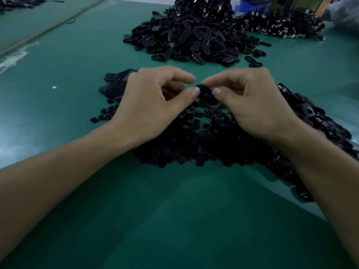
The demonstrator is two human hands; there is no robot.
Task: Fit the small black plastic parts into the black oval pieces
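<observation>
Both hands' fingers (195,92) pinch one black oval piece (206,94).

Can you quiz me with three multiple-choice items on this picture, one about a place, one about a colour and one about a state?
1. Where does the big heap of oval pieces lie?
A. Beyond the hands
B. Under the forearms
C. In a blue bin

2. What colour is the table mat?
A. Red
B. Green
C. White

3. What is the black oval piece between the hands doing?
A. Lying flat on the mat
B. Pinched between the fingertips of the left hand and right hand
C. Resting on top of the far heap

Answers: 1 A, the heap sits farther up the table. 2 B, the bare mat is green. 3 B, both thumbs press on it above the mat.
</observation>
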